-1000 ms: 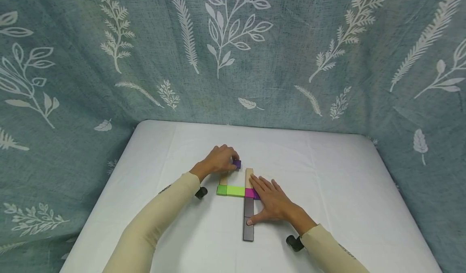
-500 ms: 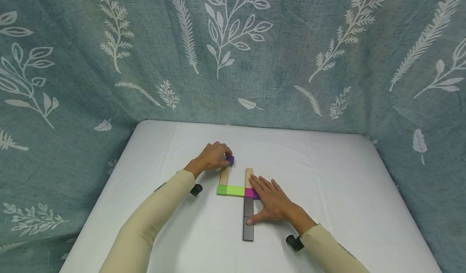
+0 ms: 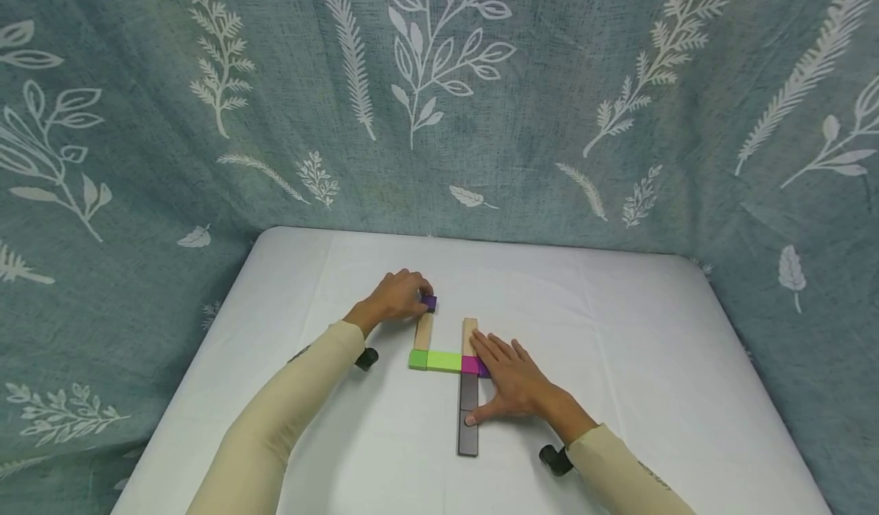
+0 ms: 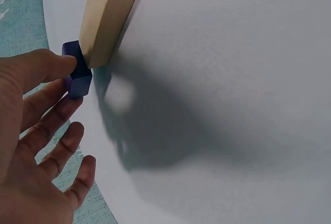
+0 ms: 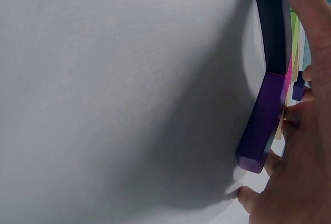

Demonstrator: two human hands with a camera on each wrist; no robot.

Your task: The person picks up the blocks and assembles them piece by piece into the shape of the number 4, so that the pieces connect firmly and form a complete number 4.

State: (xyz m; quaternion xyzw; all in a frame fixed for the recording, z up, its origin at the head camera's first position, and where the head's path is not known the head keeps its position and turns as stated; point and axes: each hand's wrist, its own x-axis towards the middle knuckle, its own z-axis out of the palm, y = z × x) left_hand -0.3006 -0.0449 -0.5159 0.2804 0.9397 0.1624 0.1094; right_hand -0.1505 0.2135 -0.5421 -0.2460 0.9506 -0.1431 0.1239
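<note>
Between thumb and fingertips my left hand (image 3: 393,298) pinches a small dark purple block (image 4: 80,74). In the left wrist view this block is right by the end of a plain wooden block (image 4: 111,12); whether they touch I cannot tell. Flat wooden blocks form a joined figure: green (image 3: 417,359), lime (image 3: 444,361), magenta (image 3: 470,365), two dark grey blocks (image 3: 468,440) and a second plain wooden block (image 3: 470,329). My right hand (image 3: 515,384) lies spread over the figure's right side, its thumb on the grey blocks. Partly beneath it is a longer purple block (image 5: 261,123).
A white cloth (image 3: 659,332) covers the table under the blocks. Behind and beside it hangs a teal curtain (image 3: 536,103) with white leaf patterns. Small black devices, one by the left wrist (image 3: 368,359) and one by the right wrist (image 3: 555,459), hang below the sleeves.
My left hand has carried the small purple block leftward and slightly away, to the far end of the left plain wooden block. The right hand has stayed in place.
</note>
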